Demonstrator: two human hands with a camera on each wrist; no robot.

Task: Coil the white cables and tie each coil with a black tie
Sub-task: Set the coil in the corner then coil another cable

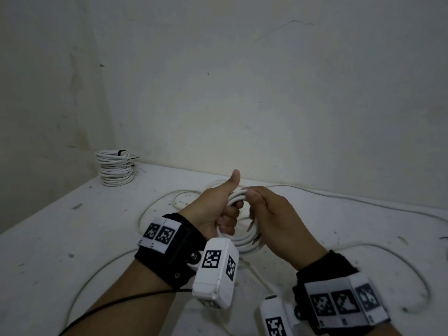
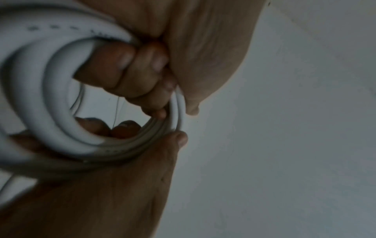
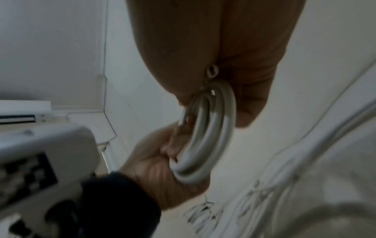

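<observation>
A white cable coil (image 1: 245, 239) is held above the table between both hands, in the middle of the head view. My left hand (image 1: 218, 212) grips the coil's left side with its fingers curled through the ring and its thumb up. My right hand (image 1: 271, 214) holds the coil's right side, with fingers curled over the strands. In the left wrist view the coil (image 2: 50, 96) fills the left, with my left fingers (image 2: 122, 72) wrapped round it. The right wrist view shows the coil (image 3: 211, 136) edge-on, with a cut cable end (image 3: 212, 71) at my right palm. No black tie is in either hand.
A stack of tied white coils (image 1: 116, 170) stands at the back left corner, with a black tie (image 1: 121, 152) on top. Loose white cable (image 1: 363, 197) trails along the wall and loops over the white table (image 1: 72, 226). A thin black wire (image 1: 121, 299) crosses under my left forearm.
</observation>
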